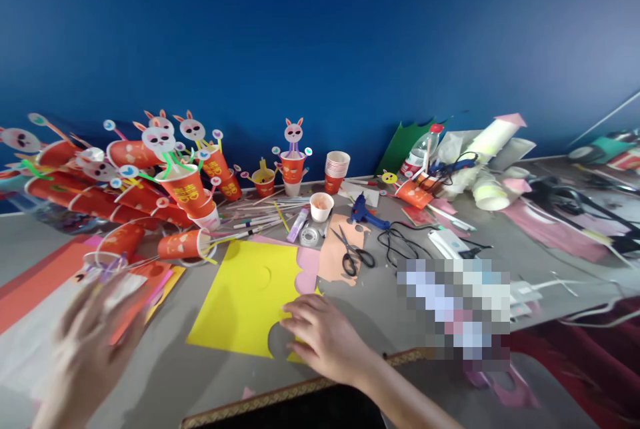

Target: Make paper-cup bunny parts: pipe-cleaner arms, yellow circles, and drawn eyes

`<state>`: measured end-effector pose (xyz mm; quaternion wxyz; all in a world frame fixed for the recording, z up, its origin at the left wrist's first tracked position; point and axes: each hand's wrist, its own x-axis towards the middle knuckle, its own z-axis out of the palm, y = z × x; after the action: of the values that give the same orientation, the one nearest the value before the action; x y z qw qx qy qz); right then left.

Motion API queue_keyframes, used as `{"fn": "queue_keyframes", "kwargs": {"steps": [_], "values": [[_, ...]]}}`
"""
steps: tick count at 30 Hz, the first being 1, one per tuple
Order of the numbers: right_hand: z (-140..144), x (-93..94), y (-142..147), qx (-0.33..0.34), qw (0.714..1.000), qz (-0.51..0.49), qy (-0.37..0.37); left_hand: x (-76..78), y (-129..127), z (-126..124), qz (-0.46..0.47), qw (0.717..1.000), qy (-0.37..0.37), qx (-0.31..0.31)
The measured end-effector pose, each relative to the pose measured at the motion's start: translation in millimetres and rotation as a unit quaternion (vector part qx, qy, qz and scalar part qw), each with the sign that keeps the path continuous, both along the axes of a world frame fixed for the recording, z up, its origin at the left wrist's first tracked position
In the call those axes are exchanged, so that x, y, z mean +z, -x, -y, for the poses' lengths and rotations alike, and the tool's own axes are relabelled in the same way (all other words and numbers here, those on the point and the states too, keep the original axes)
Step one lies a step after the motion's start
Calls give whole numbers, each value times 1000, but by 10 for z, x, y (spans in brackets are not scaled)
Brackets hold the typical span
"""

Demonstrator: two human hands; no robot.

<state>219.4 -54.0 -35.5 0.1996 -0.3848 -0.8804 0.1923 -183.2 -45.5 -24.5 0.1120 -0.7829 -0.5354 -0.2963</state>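
Observation:
My right hand (pixel 325 336) lies palm down on the near right corner of a yellow paper sheet (pixel 245 296), fingers together, covering an edge where a round piece is cut out. My left hand (pixel 90 342) is blurred, fingers spread, hovering over orange and white paper sheets (pixel 35 296) at the left; it holds nothing. Black scissors (pixel 353 256) lie on a peach paper piece (pixel 337 252) beyond the yellow sheet. A pink scalloped paper (pixel 309 269) peeks out beside it.
Many red paper cups with bunny faces (pixel 165 176) pile at the back left. A blue glue gun (pixel 363 212) with black cord, a tape roll (pixel 309 236), a small white cup (pixel 321 206), pens, a bottle (pixel 420 149) and rolled papers (pixel 493 142) crowd the grey table against the blue wall.

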Motion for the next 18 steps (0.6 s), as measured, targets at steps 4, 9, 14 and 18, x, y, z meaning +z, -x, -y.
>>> {"fn": "queue_keyframes", "kwargs": {"steps": [4,9,14,18], "values": [[-25,2,1,1,1000,27,-13,-229,-473,-218,-70,991,80,-82],[-155,22,-175,-35,997,30,-56,-215,-818,-228,-114,974,138,-137],[-442,67,-271,-73,991,30,-106,-125,-1041,-360,-120,964,169,-169],[-685,86,-240,-116,983,70,-121,-144,-1191,-492,-127,959,195,-164]]}}
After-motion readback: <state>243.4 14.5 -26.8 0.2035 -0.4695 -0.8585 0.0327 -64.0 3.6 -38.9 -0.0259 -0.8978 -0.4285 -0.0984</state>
